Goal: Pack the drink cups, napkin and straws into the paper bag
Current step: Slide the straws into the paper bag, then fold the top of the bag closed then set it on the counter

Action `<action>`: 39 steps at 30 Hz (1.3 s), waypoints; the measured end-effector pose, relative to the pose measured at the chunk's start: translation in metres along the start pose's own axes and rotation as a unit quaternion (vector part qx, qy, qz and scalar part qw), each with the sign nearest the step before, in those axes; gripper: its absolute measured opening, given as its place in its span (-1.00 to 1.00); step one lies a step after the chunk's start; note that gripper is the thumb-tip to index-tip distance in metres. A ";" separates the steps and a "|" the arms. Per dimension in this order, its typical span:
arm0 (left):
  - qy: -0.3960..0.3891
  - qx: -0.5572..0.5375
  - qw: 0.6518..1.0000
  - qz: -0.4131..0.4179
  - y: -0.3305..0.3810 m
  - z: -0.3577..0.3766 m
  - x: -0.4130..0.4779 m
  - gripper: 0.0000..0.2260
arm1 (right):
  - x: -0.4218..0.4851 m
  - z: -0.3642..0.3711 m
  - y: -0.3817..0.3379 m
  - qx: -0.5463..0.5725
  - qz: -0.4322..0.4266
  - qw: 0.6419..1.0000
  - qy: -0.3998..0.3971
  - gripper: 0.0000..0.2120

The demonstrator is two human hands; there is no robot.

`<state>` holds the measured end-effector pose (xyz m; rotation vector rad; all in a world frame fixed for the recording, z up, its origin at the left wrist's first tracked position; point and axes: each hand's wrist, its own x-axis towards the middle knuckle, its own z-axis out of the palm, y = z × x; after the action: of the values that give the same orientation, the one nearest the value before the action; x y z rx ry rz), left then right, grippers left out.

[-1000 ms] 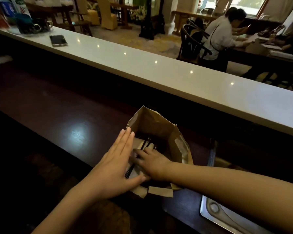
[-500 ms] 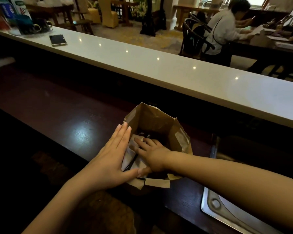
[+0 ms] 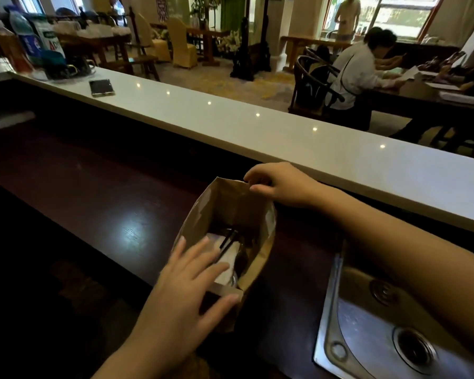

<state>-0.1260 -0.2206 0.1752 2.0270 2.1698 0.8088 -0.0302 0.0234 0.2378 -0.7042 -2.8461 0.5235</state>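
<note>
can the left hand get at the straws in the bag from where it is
Probably yes. The left hand rests at the near rim of the paper bag, whose mouth is open, and the straws lie exposed on the napkin just past its fingertips.

Brown paper bag [image 3: 230,203] holds a white napkin [image 3: 225,262] and black straws [image 3: 227,239] on a dark reddish-brown counter [image 3: 93,203].

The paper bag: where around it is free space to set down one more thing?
Left of the paper bag, the dark counter lies bare up to the white ledge. Right is tight: the sink begins close by. Both hands, left hand and right hand, crowd the bag's rim.
</note>
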 end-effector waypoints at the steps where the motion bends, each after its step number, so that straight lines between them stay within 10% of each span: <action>1: 0.000 -0.005 1.000 -0.001 0.006 0.004 0.001 -0.55 | 0.003 0.000 0.005 -0.002 0.007 1.000 0.015 -0.67; 24: 0.055 -0.014 0.998 -0.014 -0.026 -0.009 0.048 -0.87 | -0.035 0.000 0.073 -0.043 0.228 0.972 -0.023 -0.85; 39: 0.027 -0.345 0.925 -0.158 -0.074 0.016 0.076 -0.83 | -0.063 0.003 0.071 0.448 0.333 0.829 -0.019 -0.77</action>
<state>-0.1965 -0.1435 0.1535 1.2842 1.7860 1.3380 0.0539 0.0511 0.2042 -1.4009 -1.8784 1.7892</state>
